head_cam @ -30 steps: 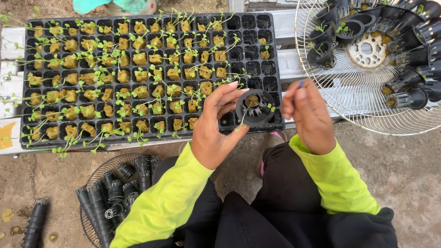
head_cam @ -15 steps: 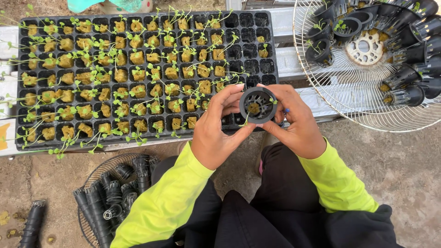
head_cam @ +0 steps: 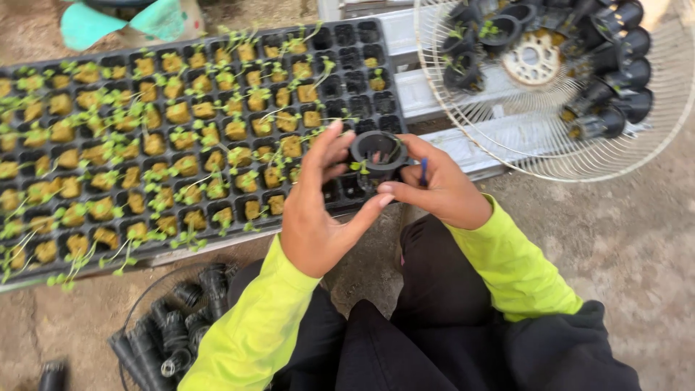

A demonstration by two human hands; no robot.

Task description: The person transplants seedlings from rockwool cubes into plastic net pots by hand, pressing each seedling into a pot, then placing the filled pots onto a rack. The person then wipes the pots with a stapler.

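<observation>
My left hand [head_cam: 318, 203] and my right hand [head_cam: 438, 185] both hold a small black net pot [head_cam: 378, 152] with a green seedling at its rim, just above the near right corner of a black seedling tray [head_cam: 347, 190]. The tray holds several tan sponge cubes with green sprouts. A thin blue tool [head_cam: 423, 170] sticks out between my right hand's fingers. Both sleeves are bright yellow-green.
A white wire fan guard [head_cam: 507, 141] at the upper right holds several black pots, some with seedlings. A second wire guard [head_cam: 156, 289] at the lower left holds several black pots on their sides. Teal fabric [head_cam: 87, 22] lies beyond the tray. The ground is bare concrete.
The view has shifted so the tray sits further left. Both hands closed around the pot, which my right hand joined a second ago, and they now hold it slightly higher and tilted.
</observation>
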